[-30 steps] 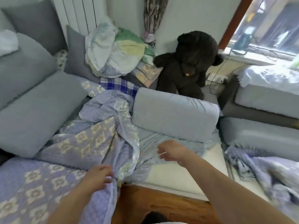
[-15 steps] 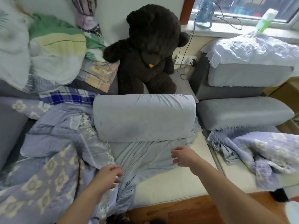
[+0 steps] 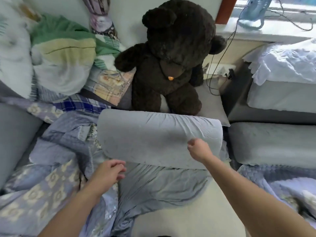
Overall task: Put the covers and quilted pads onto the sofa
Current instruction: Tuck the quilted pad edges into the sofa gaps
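A long grey back cushion [image 3: 153, 134] lies across the middle of the sofa. My right hand [image 3: 199, 148] pinches the grey fabric at the cushion's right front, and creases fan out from the grip. My left hand [image 3: 109, 173] hovers just below the cushion's front edge, its fingers loosely curled and holding nothing. Under both hands lies a crumpled grey-blue cover [image 3: 162, 185] over a bare cream seat cushion [image 3: 188, 218]. A lilac quilted pad with cream flowers [image 3: 42, 185] is bunched at the left. Another lilac quilted pad [image 3: 282, 185] lies at the right.
A big dark brown teddy bear [image 3: 171, 57] sits behind the cushion. Piled bedding and pillows [image 3: 56, 53] fill the back left. Grey sofa cushions [image 3: 273, 144] stack at the right, with a white cloth [image 3: 287, 62] on top. A power strip and cables [image 3: 220, 69] lie beside the bear.
My right hand has moved up from the crumpled cover and taken hold of the grey cushion's fabric. My left hand has shifted right, toward the cushion's front edge. The camera has moved closer.
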A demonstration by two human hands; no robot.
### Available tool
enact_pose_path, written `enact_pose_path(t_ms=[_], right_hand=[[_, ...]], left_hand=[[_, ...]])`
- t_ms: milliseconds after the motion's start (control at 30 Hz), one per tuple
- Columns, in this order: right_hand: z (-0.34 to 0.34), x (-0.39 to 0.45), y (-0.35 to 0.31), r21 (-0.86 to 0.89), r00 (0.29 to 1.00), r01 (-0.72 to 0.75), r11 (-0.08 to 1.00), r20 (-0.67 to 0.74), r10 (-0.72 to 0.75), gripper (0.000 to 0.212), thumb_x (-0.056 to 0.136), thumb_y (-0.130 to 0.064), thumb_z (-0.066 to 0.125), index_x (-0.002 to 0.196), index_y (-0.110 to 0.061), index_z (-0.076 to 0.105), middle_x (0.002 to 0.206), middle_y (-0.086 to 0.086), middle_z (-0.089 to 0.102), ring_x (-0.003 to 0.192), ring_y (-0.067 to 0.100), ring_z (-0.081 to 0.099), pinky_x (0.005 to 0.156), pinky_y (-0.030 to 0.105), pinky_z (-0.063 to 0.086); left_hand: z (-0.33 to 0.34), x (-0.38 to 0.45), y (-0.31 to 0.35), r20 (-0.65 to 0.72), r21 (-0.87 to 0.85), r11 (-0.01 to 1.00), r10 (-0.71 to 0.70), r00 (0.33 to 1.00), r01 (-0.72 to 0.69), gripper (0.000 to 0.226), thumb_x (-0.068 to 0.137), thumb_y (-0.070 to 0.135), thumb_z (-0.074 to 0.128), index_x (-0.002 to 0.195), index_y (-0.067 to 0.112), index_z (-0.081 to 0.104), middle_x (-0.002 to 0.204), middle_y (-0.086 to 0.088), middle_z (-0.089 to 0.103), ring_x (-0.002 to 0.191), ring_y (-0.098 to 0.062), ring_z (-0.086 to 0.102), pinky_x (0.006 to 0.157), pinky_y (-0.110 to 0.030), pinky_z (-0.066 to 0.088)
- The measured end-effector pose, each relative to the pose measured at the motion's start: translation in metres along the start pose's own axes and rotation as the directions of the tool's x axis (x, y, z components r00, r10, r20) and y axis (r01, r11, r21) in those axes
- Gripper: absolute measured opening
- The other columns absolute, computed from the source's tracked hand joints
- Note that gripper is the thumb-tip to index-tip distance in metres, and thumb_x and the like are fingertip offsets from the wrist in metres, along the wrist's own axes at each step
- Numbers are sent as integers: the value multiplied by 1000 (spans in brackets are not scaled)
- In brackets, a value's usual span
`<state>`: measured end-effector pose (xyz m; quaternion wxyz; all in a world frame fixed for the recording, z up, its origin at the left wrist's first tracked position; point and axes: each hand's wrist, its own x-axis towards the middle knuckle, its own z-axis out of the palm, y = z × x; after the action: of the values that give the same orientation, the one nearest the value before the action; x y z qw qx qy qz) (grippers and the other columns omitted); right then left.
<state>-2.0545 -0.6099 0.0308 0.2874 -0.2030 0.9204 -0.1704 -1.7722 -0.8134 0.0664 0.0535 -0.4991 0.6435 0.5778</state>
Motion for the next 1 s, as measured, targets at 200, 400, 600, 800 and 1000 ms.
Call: enact_pose_path(t_ms=[200,400,600,800,1000], right_hand=[[-63,143,-13,-327,991,133,936,43,-126,45,91,-28,55,133,-12,57,135,16,56,123,38,54,100,42,48],[-29,171,3,-398,982,165,903,146,-115,84,85,-68,43,154,-23,30,158,3,37,148,26,28,118,48,21],[-5,115,18,-419,944,330,846,163,-287,64,73,-78,57,106,-23,60,111,4,59,111,28,57,90,41,47],[68,9,69,-343,858,409,846,-173,-485,20,75,-30,78,92,-20,74,93,-2,67,89,28,60,82,40,41],[88,-18,79,-283,791,480,830,-270,-549,6,71,-19,62,71,-22,67,76,-7,60,79,23,58,77,37,38]], left_hand=[[28,-41,-40,-101,-129,962,-252,962,239,18,103,13,51,105,15,68,94,-7,75,77,-22,67,64,-29,47],[29,-72,-52,-179,-244,881,-453,873,406,13,102,24,56,104,18,67,103,-6,73,90,-25,71,71,-28,53],[46,-61,-47,-196,-238,900,-412,890,365,16,102,18,54,106,16,69,99,-7,74,91,-30,71,73,-32,51],[75,-43,-41,-107,9,978,-209,972,211,16,102,28,52,108,35,66,102,5,73,89,-13,72,84,-35,56],[73,-16,-46,41,417,899,124,991,-130,44,100,31,56,142,38,45,143,9,44,128,-13,49,109,-28,38]])
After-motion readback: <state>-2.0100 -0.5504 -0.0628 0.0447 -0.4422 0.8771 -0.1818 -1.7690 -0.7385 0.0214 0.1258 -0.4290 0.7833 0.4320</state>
